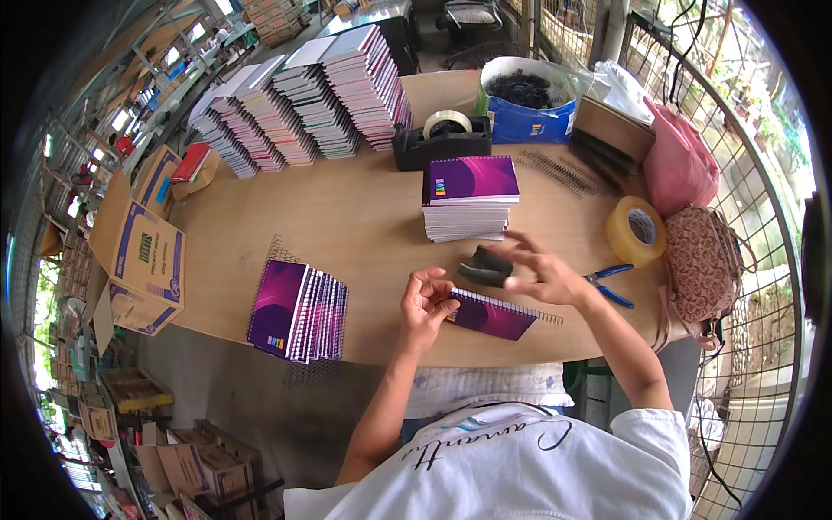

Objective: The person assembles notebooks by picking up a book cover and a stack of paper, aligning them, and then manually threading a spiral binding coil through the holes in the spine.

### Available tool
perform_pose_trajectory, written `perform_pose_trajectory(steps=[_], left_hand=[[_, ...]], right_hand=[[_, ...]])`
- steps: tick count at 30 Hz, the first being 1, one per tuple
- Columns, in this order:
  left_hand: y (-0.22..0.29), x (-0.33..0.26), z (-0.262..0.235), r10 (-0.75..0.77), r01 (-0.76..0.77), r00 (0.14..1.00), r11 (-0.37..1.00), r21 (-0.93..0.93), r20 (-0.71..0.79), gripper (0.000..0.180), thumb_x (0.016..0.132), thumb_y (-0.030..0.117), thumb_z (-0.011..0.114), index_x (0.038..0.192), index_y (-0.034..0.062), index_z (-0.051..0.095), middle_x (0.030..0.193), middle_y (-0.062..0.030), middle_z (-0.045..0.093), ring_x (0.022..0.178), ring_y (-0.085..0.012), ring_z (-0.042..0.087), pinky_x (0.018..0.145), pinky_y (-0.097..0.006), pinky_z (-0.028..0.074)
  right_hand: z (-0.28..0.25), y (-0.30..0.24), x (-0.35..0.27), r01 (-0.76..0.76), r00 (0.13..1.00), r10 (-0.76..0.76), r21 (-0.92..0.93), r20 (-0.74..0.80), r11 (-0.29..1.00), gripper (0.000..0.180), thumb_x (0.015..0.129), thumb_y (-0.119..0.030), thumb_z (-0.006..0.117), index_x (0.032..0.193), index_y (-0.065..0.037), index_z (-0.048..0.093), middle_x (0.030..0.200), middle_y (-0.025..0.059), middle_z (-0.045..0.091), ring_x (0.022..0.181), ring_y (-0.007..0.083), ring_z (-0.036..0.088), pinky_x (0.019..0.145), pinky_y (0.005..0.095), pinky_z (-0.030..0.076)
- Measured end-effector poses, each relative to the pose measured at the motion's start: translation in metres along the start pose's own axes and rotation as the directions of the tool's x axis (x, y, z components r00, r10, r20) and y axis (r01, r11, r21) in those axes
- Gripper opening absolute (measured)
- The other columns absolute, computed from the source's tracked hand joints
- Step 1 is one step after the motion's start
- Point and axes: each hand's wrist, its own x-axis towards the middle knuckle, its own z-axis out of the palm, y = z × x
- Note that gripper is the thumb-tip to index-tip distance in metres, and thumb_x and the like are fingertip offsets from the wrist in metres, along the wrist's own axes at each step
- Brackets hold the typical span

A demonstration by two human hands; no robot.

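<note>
At the table's near edge, left hand point(425, 303) fingers pinch a purple notebook point(490, 315); right hand point(539, 273) fingers spread, released.

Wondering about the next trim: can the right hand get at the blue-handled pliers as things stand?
Probably yes: the right hand hovers open beside the blue-handled pliers, with only bare table between them.

Left hand point(425, 303) pinching purple spiral notebook point(492, 315), right hand point(542, 273) open above

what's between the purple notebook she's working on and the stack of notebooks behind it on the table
In the head view, a small dark rounded object lies between the purple notebook and the stack of notebooks, under the right hand's fingers.
</note>
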Motion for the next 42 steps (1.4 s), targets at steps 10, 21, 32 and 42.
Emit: perform_pose_trajectory(steps=[10, 21, 32, 42], left_hand=[[0.043, -0.013, 0.01, 0.022, -0.012, 0.993, 0.996, 0.092, -0.115, 0.07, 0.088, -0.006, 0.064, 0.149, 0.0068, 0.031, 0.097, -0.0077, 0.067, 0.083, -0.0072, 0.061, 0.074, -0.021, 0.051], [0.06, -0.023, 0.028, -0.01, 0.02, 0.997, 0.99, 0.137, -0.075, 0.077, 0.087, -0.005, 0.067, 0.151, 0.011, 0.027, 0.095, -0.0066, 0.067, 0.085, -0.0066, 0.061, 0.072, -0.019, 0.049], [0.076, -0.03, 0.035, 0.055, -0.04, 0.995, 0.984, 0.172, -0.089, 0.078, 0.087, -0.005, 0.068, 0.151, 0.009, 0.026, 0.098, -0.0087, 0.067, 0.085, -0.0093, 0.064, 0.073, -0.021, 0.052], [0.228, -0.058, 0.019, 0.539, -0.146, 0.837, 0.384, 0.912, -0.093, 0.015, 0.091, 0.007, 0.045, 0.089, 0.0035, 0.06, 0.082, -0.0109, 0.061, 0.086, -0.0276, 0.059, 0.082, -0.041, 0.044]], right_hand=[[-0.03, 0.055, -0.137, -0.231, 0.929, -0.046, -0.672, -0.368, 0.704, 0.049, 0.081, -0.005, 0.068, 0.129, -0.006, 0.058, 0.122, 0.0165, 0.057, 0.119, 0.0367, 0.051, 0.104, 0.0479, 0.04], [-0.021, -0.086, -0.003, 0.468, 0.72, -0.694, -0.754, 0.021, 0.461, 0.037, 0.07, -0.025, 0.076, 0.102, -0.009, 0.068, 0.104, 0.0024, 0.062, 0.098, 0.0221, 0.06, 0.094, 0.0436, 0.047], [-0.018, -0.096, 0.015, 0.541, 0.802, -0.565, -0.635, 0.194, 0.551, 0.021, 0.074, -0.021, 0.072, 0.09, -0.008, 0.07, 0.091, 0.0046, 0.063, 0.089, 0.0222, 0.064, 0.076, 0.0406, 0.052], [-0.048, -0.065, -0.029, -0.006, 0.947, -0.147, -0.473, -0.287, 0.881, 0.026, 0.072, -0.011, 0.08, 0.094, -0.003, 0.068, 0.09, 0.0105, 0.066, 0.085, 0.0311, 0.064, 0.075, 0.0425, 0.052]])
